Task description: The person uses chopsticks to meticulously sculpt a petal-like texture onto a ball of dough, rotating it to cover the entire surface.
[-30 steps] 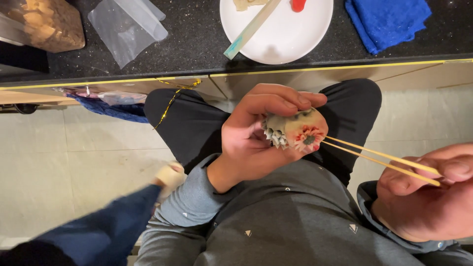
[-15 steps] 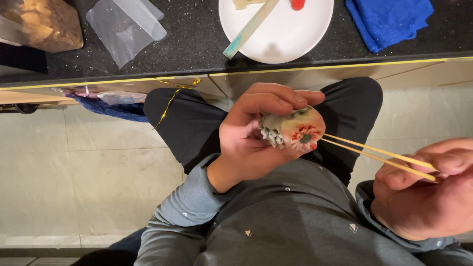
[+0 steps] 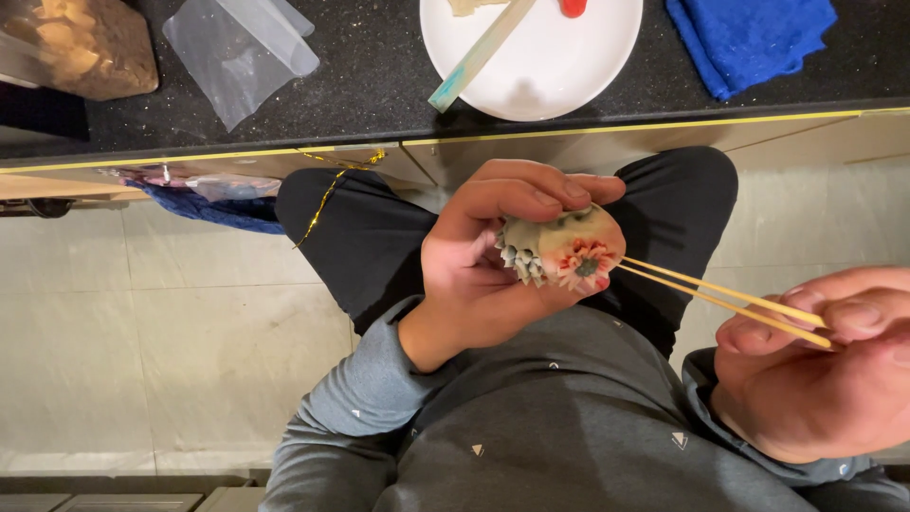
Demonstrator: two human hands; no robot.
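While the black speckled surface (image 3: 379, 85) fills the 12 o'clock band, pale floor tiles (image 3: 142, 360) take the 9 o'clock side and the person's grey sweatshirt (image 3: 531, 436) covers 6 o'clock. On the surface: white plate (image 3: 559, 66) at 12, a flat pale stick with a teal tip (image 3: 479, 54) lying across its rim, a red bit at the plate's top edge, blue cloth (image 3: 749, 38) at 1, clear plastic bag (image 3: 242, 52) at 11, brown bag (image 3: 81, 43) at far 10–11. Dark trousered knees sit just below the surface edge; gold ribbon (image 3: 332, 185) hangs over one knee. Left hand (image 3: 483, 275) at centre, curled closed around a small dough ball (image 3: 564, 246), thumb over its top; ball face shows a pink-red petal flower and grey-green spiked petals beside it. Right hand (image 3: 815, 370) at 4 o'clock, fingers pinched closed on two thin wooden sticks (image 3: 720, 299); stick tips touch the ball at the flower's edge.
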